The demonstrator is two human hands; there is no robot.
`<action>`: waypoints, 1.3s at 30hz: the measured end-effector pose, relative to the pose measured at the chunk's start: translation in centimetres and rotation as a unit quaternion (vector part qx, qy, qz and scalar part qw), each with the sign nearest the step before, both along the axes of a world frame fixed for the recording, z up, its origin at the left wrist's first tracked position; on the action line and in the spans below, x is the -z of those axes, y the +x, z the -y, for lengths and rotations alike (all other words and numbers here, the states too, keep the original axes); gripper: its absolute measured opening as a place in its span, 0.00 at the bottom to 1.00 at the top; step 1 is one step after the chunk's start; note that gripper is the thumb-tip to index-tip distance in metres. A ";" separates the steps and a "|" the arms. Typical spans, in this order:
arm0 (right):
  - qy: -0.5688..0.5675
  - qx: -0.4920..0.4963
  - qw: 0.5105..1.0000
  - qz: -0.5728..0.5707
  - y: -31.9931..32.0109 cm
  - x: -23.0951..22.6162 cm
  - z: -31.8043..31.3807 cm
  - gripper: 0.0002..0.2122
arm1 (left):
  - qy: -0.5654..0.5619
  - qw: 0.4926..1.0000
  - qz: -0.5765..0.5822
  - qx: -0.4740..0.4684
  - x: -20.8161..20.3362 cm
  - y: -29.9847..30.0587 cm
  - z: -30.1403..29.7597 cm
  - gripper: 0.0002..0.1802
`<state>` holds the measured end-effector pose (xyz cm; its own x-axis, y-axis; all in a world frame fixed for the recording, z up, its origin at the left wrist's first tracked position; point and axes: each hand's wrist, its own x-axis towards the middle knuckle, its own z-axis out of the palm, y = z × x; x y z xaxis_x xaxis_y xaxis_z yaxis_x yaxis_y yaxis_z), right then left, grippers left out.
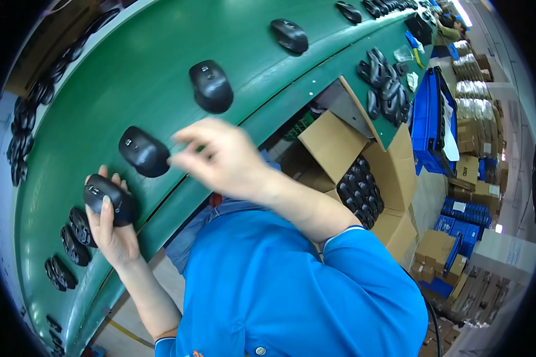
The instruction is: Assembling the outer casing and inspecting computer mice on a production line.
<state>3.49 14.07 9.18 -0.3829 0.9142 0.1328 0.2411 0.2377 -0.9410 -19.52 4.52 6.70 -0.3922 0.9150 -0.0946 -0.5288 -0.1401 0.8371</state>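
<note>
holding black mouse (117, 195) by near edge of counter (143, 71) seems present step: left hand (115, 235) clamps fingers on it; right hand (221, 156), fingers apart, next needs careful aim.

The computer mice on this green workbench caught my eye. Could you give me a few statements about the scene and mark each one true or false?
1. The left hand holds a black mouse. True.
2. The right hand is also holding a mouse. False: no mouse is in it; its blurred fingertips are beside another mouse on the green workbench.
3. The open cardboard box contains many dark, rounded items. True.
4. The blue crate is left of that box in the picture. False: it is to the right.
</note>
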 end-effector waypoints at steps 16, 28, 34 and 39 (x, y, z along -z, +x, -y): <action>0.184 0.374 0.727 0.546 28.4 1.5 -3.9 0.20 | -0.204 0.768 -0.598 -0.101 1.5 -2.5 -3.1 0.31; 0.127 0.363 0.765 0.517 35.8 4.9 -5.9 0.24 | -0.159 0.572 -0.772 -0.229 -1.5 -6.7 2.3 0.31; 0.165 0.392 0.798 0.426 35.2 5.3 -5.8 0.20 | -0.219 0.598 -0.761 -0.125 -0.7 -7.1 3.0 0.40; 0.318 0.300 0.861 0.260 22.8 2.1 -5.0 0.15 | -0.264 0.592 -0.750 -0.136 -0.2 -7.8 4.8 0.41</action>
